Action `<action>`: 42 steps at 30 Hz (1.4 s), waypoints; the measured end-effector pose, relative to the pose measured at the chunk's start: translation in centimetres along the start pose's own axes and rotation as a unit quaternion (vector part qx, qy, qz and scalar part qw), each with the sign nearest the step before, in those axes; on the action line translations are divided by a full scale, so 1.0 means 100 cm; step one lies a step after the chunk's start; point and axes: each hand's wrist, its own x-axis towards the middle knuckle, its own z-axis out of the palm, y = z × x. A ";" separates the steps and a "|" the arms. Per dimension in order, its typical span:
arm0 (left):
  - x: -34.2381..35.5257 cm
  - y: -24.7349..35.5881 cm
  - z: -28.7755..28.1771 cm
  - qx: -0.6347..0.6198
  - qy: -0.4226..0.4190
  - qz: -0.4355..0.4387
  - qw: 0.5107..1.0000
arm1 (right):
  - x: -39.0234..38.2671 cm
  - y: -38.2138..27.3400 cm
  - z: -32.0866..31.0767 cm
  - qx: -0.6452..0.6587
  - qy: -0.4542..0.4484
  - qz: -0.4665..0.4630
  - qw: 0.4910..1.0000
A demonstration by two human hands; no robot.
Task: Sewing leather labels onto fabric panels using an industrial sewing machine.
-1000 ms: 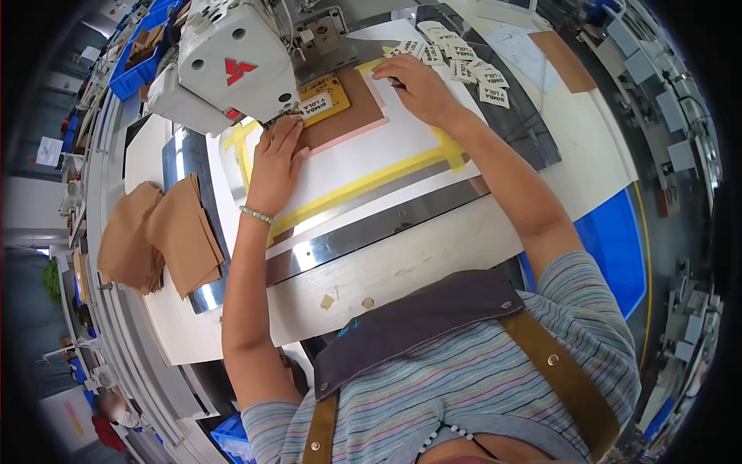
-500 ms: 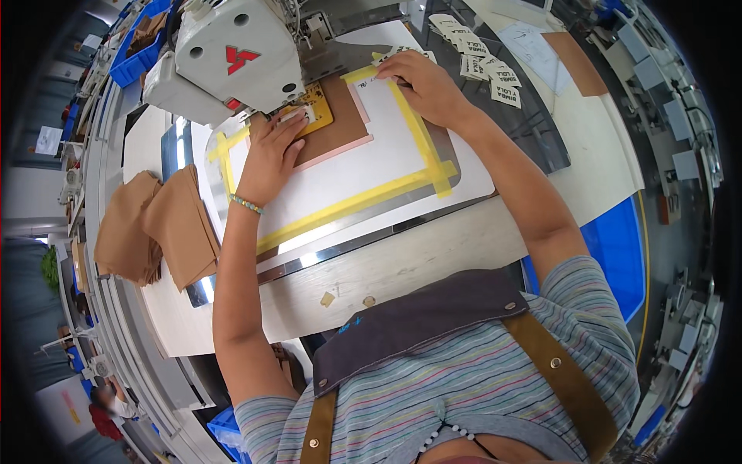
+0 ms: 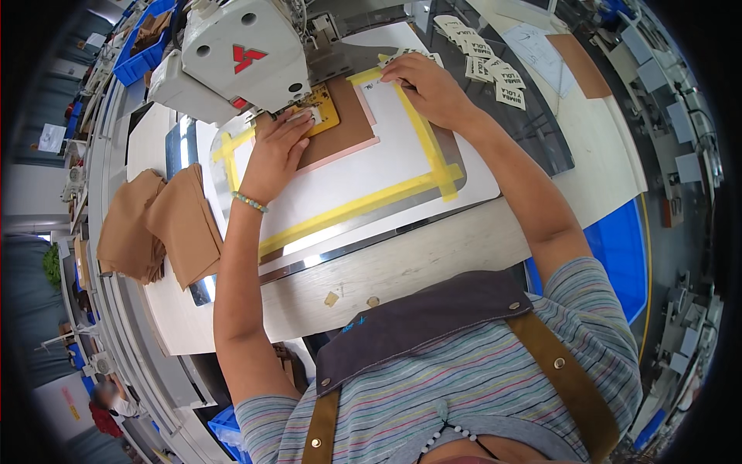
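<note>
My left hand (image 3: 274,151) lies with outstretched fingers on a yellow plate (image 3: 329,107) and pale label, beside the needle area of a white sewing machine (image 3: 228,42). The plate rests on a brown panel (image 3: 348,127) edged by pink strips, on a white board (image 3: 325,197) bordered with yellow tape. My left fingertips partly cover the label. My right hand (image 3: 425,93) is at the board's upper right corner, fingers curled round something small that I cannot make out. Printed white labels (image 3: 491,66) lie beyond it on the dark glossy plate.
Stacks of brown cut pieces (image 3: 182,224) lie on the left of the pale table (image 3: 402,240). A paper sheet (image 3: 533,58) and a brown piece are at the back right. Blue bins (image 3: 618,255) stand below right and back left. A person (image 3: 116,398) is far off at lower left.
The taped board and brown panel have shifted toward me. My left hand covers more of the label, and my right hand remains at the board's far right corner.
</note>
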 end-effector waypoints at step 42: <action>-0.057 -0.016 0.024 0.144 0.067 -0.168 0.973 | -0.001 -0.003 0.000 -0.011 -0.024 0.017 0.999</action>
